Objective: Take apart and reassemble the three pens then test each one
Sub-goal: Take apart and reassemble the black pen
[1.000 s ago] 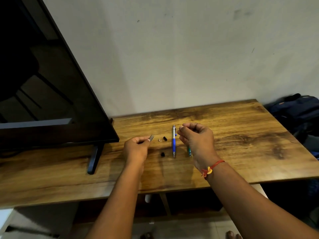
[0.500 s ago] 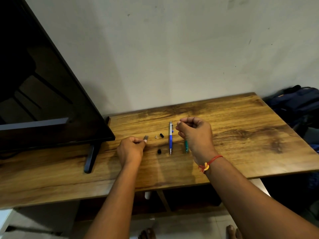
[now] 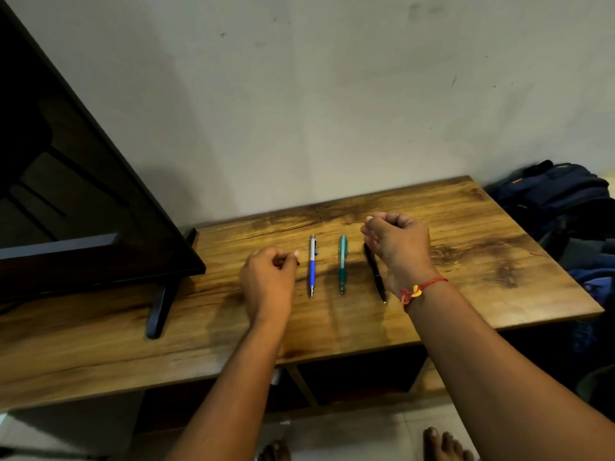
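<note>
Three pens are seen on the bench (image 3: 466,227): a blue-and-silver pen (image 3: 312,265) just right of the left hand (image 3: 270,277), a green pen (image 3: 342,262) midway, a black pen (image 3: 374,272) beneath the right hand (image 3: 397,242). Both grips are curled closed; what is pinched, if anything, cannot be told. All three pens look whole, so how much dismantling or testing remains cannot be judged. A television (image 3: 83,194) stands left of the left grip, a backpack (image 3: 559,194) right of the bench.

Grey wall (image 3: 332,111), wooden table (image 3: 466,261), tiled floor (image 3: 349,437)
</note>
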